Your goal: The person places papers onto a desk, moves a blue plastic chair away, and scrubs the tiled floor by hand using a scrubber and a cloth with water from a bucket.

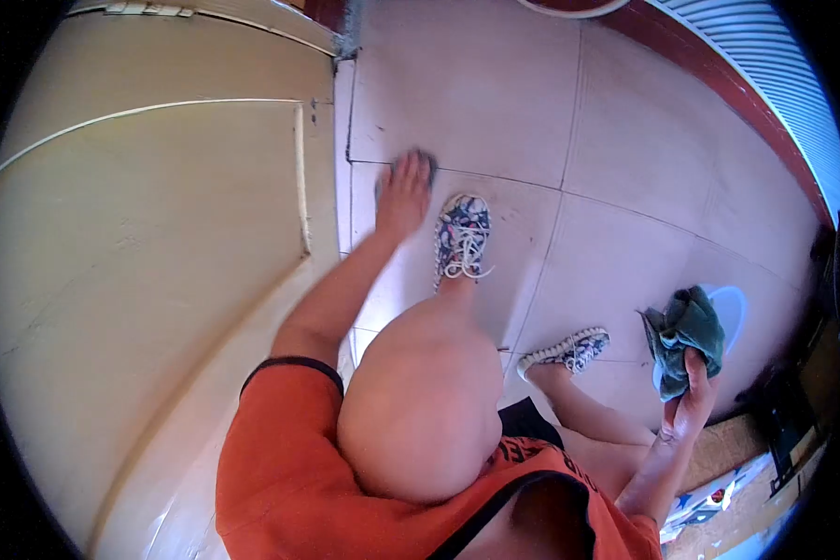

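Note:
My left hand (405, 201) reaches down to the tiled floor beside the door frame, its fingers pressed over a dark object (430, 163) that is mostly hidden under them and blurred. Just right of it is my patterned shoe (463, 233) with white laces. My right hand (693, 397) holds a bunched dark green cloth (689, 331) at the right, above the floor. Behind the cloth a pale blue-white basin (730, 313) shows in part.
A cream door (159, 196) fills the left side. My other shoe (569, 353) rests on the floor tiles (625, 252). A dark red edge (709, 70) and a ribbed panel (765, 75) run along the upper right. Cardboard (728, 443) lies at the lower right.

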A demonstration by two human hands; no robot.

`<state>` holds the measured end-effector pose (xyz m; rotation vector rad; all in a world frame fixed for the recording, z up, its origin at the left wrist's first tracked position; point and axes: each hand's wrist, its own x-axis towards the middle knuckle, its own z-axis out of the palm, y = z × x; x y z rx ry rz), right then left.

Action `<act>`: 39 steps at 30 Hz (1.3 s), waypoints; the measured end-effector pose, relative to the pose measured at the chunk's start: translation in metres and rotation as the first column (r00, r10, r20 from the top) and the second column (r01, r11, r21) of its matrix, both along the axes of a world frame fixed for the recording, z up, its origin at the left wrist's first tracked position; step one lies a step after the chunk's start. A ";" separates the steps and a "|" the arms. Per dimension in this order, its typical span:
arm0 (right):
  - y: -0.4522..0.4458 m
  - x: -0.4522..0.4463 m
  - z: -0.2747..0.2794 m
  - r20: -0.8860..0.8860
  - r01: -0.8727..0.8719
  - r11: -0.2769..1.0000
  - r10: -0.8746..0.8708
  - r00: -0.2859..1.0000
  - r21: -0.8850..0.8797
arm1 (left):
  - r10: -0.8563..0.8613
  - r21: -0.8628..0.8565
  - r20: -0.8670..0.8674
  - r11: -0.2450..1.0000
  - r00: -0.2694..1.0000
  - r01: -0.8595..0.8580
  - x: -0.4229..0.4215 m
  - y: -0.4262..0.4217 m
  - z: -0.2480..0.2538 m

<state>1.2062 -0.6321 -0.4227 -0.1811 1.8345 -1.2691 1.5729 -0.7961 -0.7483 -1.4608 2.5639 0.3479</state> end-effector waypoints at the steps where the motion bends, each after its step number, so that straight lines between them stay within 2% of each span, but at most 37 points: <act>1: -0.001 0.000 0.000 -0.009 -0.014 1.000 0.014 1.000 -0.001 | -0.005 -0.113 -0.046 0.994 0.999 0.000 -0.008 -0.035 -0.010; 2: 0.000 0.001 0.001 -0.011 -0.030 1.000 0.030 0.999 0.001 | 0.010 -0.173 -0.016 0.985 1.000 -0.013 -0.020 -0.077 -0.013; 4: -0.003 0.002 0.000 -0.002 -0.030 0.999 0.030 1.000 -0.026 | 0.131 -0.203 -0.129 0.967 0.983 -0.155 -0.038 -0.158 -0.032; 5: -0.009 0.007 0.001 0.000 -0.027 0.999 0.027 1.000 -0.047 | 0.200 -0.153 -0.204 0.960 0.958 -0.233 -0.045 -0.188 -0.045; 6: -0.011 0.009 0.004 0.005 -0.021 0.998 0.021 1.000 -0.057 | 0.201 -0.141 -0.206 0.962 0.958 -0.232 -0.050 -0.185 -0.048; 8: -0.004 0.005 0.005 0.020 -0.009 0.999 0.010 1.000 -0.030 | 0.113 -0.246 -0.097 0.960 0.989 -0.134 -0.062 -0.181 -0.051; 9: -0.006 0.007 0.005 0.002 -0.002 1.000 0.002 1.000 -0.023 | 0.006 -0.340 -0.165 0.938 0.986 -0.063 -0.072 -0.155 -0.047; 10: -0.009 0.010 0.005 -0.011 0.007 1.000 -0.007 1.000 -0.019 | -0.015 -0.123 -0.179 0.992 0.984 -0.007 -0.088 -0.133 -0.061; 11: -0.012 0.013 0.008 0.008 0.014 1.000 -0.014 1.000 -0.012 | 0.013 0.026 -0.427 1.000 0.904 -0.002 -0.102 -0.098 -0.077; 12: -0.013 0.012 0.009 0.023 0.023 0.999 -0.022 0.999 -0.023 | -0.090 0.091 -0.382 0.987 0.920 0.134 -0.121 -0.056 -0.061; 14: -0.013 0.009 0.009 0.075 -0.010 1.000 0.011 0.997 -0.006 | -0.441 -0.249 -0.411 0.896 0.798 0.367 -0.132 -0.007 -0.016; 15: -0.009 0.004 0.007 0.043 -0.062 0.998 0.062 0.997 -0.005 | -0.440 -0.253 -0.406 0.897 0.801 0.364 -0.134 -0.020 0.002; 17: 0.000 -0.004 0.004 0.092 -0.037 0.999 0.038 0.995 -0.012 | -0.311 0.244 -0.222 0.900 0.924 0.362 -0.121 -0.051 0.031; 19: 0.004 -0.006 0.007 0.160 -0.001 1.000 -0.001 0.987 0.011 | -0.019 0.072 -0.332 0.996 0.943 0.046 -0.065 -0.079 -0.028; 20: 0.000 -0.002 0.007 0.166 -0.005 1.000 0.003 0.986 0.008 | 0.015 -0.096 -0.207 0.995 0.978 -0.036 -0.041 -0.092 -0.042; 21: -0.002 0.003 0.008 0.199 0.052 0.999 -0.051 0.979 0.000 | 0.118 -0.147 -0.167 0.979 0.979 -0.143 -0.025 -0.104 -0.045; 22: -0.004 0.003 0.007 0.230 0.109 0.994 -0.104 0.968 -0.012 | 0.180 -0.163 -0.214 0.963 0.960 -0.217 -0.012 -0.122 -0.054; 23: 0.002 -0.001 0.002 0.218 0.124 0.991 -0.130 0.967 0.042 | 0.257 -0.110 -0.167 0.955 0.952 -0.277 -0.010 -0.143 -0.053; 24: -0.003 0.001 -0.001 0.219 0.049 0.998 -0.055 0.974 0.035 | 0.258 -0.125 -0.175 0.951 0.950 -0.282 -0.011 -0.162 -0.056; 30: -0.025 -0.017 -0.038 0.179 0.009 0.998 -0.018 0.984 0.055 | 0.327 -0.197 -0.125 0.917 0.937 -0.347 -0.024 -0.276 -0.057; 33: -0.025 -0.033 -0.051 0.050 0.007 0.990 -0.014 0.999 0.141 | 0.365 -0.163 -0.150 0.907 0.919 -0.387 -0.030 -0.329 -0.057; 34: -0.027 -0.041 -0.055 -0.010 0.015 0.980 -0.013 1.000 0.197 | 0.377 -0.169 -0.156 0.901 0.913 -0.400 -0.031 -0.331 -0.060; 36: -0.029 -0.045 -0.050 0.053 0.043 0.984 -0.053 0.997 0.176 | 0.325 -0.184 -0.275 0.906 0.905 -0.381 -0.027 -0.317 -0.059; 37: -0.035 -0.048 -0.050 0.071 0.054 0.990 -0.063 0.995 0.128 | 0.328 -0.168 -0.280 0.909 0.902 -0.383 -0.031 -0.302 -0.049; 38: -0.038 -0.049 -0.047 0.091 0.062 0.994 -0.070 0.993 0.090 | 0.338 -0.143 -0.280 0.911 0.898 -0.388 -0.034 -0.271 -0.037; 39: -0.043 -0.049 -0.042 0.098 0.057 0.995 -0.066 0.993 0.086 | 0.277 -0.200 -0.273 0.920 0.921 -0.336 -0.031 -0.235 -0.036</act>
